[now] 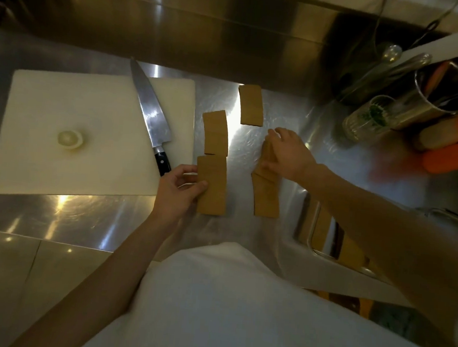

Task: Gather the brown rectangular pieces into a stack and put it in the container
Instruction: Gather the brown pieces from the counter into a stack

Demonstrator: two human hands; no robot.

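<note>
Several brown rectangular pieces lie on the steel counter. My left hand pinches the left edge of the near-left piece. Just beyond that piece lies another, and a third sits farther back. My right hand rests on and grips a piece that overlaps the near-right piece. A metal container at the right near edge holds more brown pieces, partly hidden under my right forearm.
A white cutting board lies to the left with a chef's knife and a small pale food end piece. At the back right stand a metal utensil canister, a glass jar and orange-handled tools.
</note>
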